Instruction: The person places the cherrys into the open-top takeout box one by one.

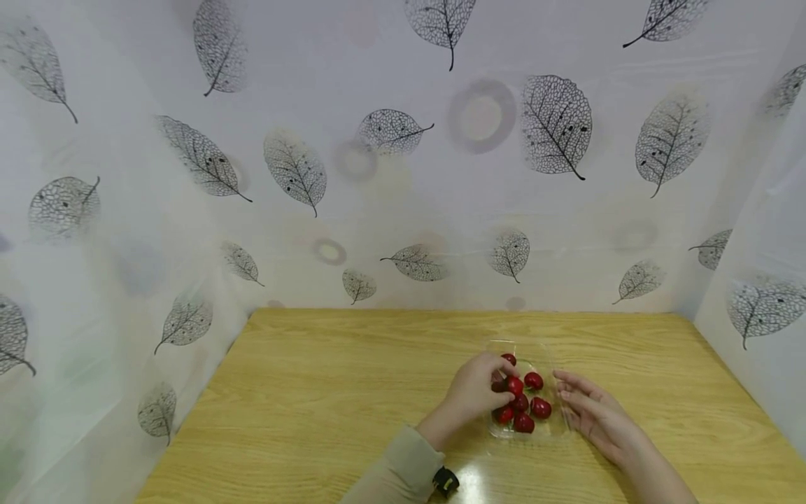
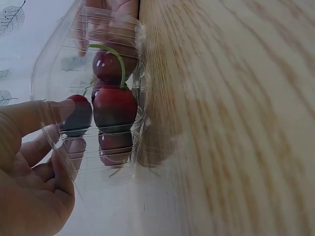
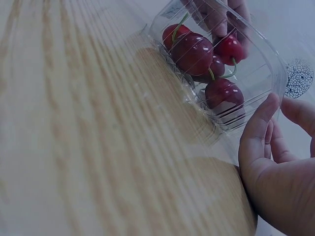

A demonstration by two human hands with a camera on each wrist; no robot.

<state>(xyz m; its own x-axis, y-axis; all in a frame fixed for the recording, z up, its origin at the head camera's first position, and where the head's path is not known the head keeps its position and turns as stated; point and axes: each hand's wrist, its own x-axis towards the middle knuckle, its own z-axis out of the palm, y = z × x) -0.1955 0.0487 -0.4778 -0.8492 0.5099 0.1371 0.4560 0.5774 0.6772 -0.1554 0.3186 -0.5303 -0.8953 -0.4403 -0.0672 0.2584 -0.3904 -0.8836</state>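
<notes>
In the head view, a clear plastic container (image 1: 554, 357) with several dark red cherries (image 1: 540, 408) stands on the wooden table. My left hand (image 1: 481, 383) reaches over its left side and pinches a cherry (image 2: 77, 115) between thumb and fingers, inside the container. Other cherries with green stems (image 2: 115, 108) lie close beside it. At the opposite side my right hand (image 1: 598, 416) touches the container's edge with relaxed fingers. The right wrist view shows its thumb (image 3: 263, 123) against the clear wall, near the rim.
A pale curtain (image 1: 403, 196) printed with leaf skeletons hangs behind the table (image 1: 352, 378) and along both sides. A black band (image 1: 446, 481) shows by the left sleeve (image 1: 409, 462).
</notes>
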